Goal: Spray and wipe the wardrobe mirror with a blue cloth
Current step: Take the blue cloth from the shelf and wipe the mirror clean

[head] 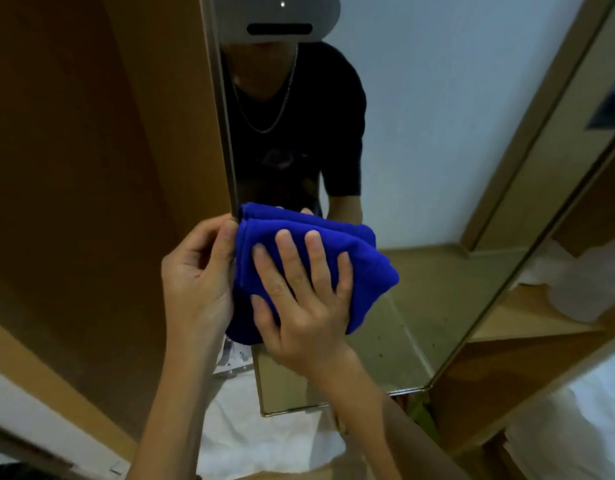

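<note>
The wardrobe mirror is a tall glass panel on an open wooden door, running from the top of the view down to its lower edge. A folded blue cloth is pressed flat against the glass near the mirror's left edge. My right hand lies spread over the cloth, fingers apart, holding it to the mirror. My left hand grips the mirror door's left edge beside the cloth, thumb and fingers curled around it. No spray bottle is in view.
A wooden wardrobe panel stands to the left of the mirror. White fabric lies below the mirror's bottom edge. To the right are wooden shelves with white items. The mirror reflects a person in a dark shirt and a pale wall.
</note>
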The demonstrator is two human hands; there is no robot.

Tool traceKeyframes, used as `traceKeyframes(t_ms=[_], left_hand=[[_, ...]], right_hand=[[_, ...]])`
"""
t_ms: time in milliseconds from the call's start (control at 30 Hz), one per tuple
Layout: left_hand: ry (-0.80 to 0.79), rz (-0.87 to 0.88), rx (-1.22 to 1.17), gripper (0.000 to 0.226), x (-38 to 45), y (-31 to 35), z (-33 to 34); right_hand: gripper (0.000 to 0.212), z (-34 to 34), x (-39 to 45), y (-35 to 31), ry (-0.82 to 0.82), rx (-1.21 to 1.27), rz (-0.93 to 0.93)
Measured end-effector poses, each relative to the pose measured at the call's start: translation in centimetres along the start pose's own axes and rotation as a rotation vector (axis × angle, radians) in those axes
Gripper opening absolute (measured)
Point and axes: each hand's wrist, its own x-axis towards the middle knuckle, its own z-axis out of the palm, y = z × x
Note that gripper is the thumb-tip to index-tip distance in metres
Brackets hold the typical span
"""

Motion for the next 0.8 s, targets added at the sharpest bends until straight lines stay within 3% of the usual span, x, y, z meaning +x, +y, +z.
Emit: traceKeyframes(t_ms=[200,433,667,800], left_hand=[[0.039,0.035,-0.145,0.017,-1.0,0.1,1.5],[0.096,0.096,-0.072,0.023,-0.7,-1.3,1.3],[0.095,0.074,-0.167,0.022,-0.8,-1.0,1.5],[0.093,0.028,-0.197,0.023,-0.6,-1.1,1.4]], right_hand=[[0.063,-2.4,-1.1,8.0,0.044,-0.084,-0.071],[0.061,-6.0,-3.8,19.9,0.123,-0.194,0.101],[0.06,-4.1,-3.0,17.2,0.272,-0.145,0.273],[0.059,-3.0,-2.9,11.5,0.179,-0.087,0.273]])
